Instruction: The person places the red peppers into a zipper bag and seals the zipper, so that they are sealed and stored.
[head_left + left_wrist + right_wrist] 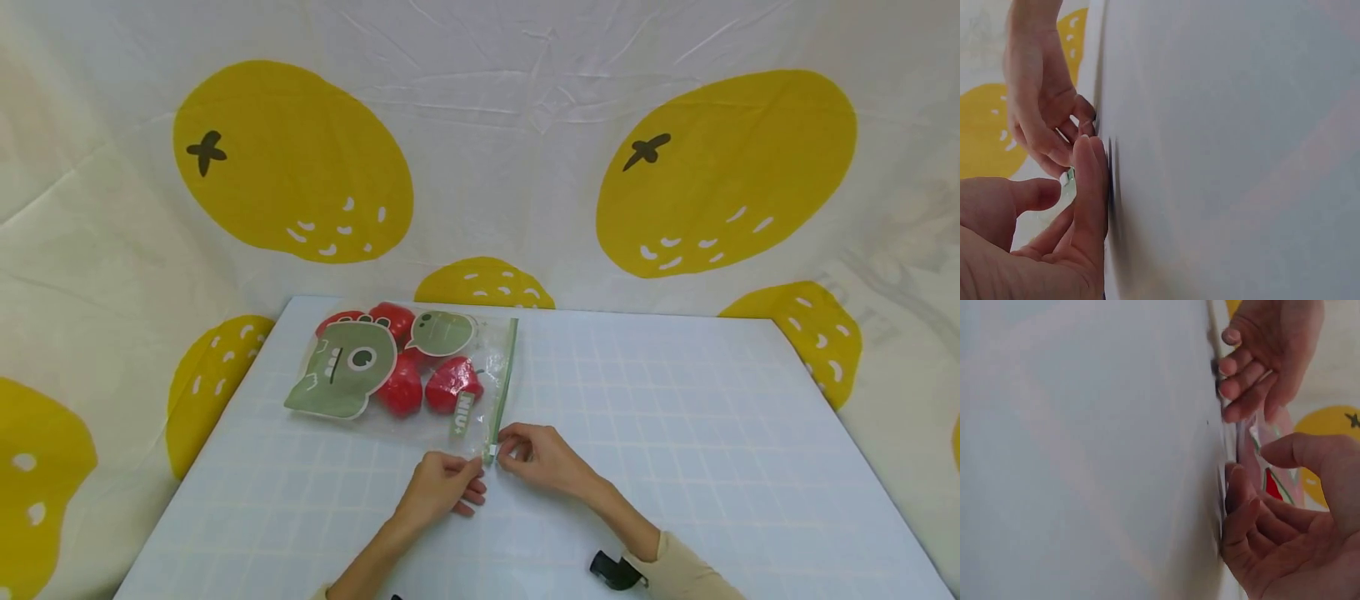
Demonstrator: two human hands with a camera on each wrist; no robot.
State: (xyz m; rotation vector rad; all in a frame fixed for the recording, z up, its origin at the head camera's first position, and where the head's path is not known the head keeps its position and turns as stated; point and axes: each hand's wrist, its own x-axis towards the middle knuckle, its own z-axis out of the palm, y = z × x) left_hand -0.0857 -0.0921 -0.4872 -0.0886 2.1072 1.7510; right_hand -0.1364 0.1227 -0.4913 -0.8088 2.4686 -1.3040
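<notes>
A clear zip bag (480,337) with a green dinosaur print lies on the table, holding several red, apple-like fruits (454,383). Its green zip edge (507,375) runs along the right side, with a white slider (492,451) at the near corner. Just below that corner is my left hand (442,487), its thumb apart from straight fingers in the left wrist view. My right hand (547,458) is immediately right of the slider, fingers loosely bent. In the right wrist view, a gap separates the right thumb (1291,450) from the fingers; contact with the slider cannot be made out.
A white table (675,433) with a pale grid carries the bag. Behind it hangs a light cloth (510,167) printed with yellow fruit. A black wrist device (617,572) sits at the right sleeve.
</notes>
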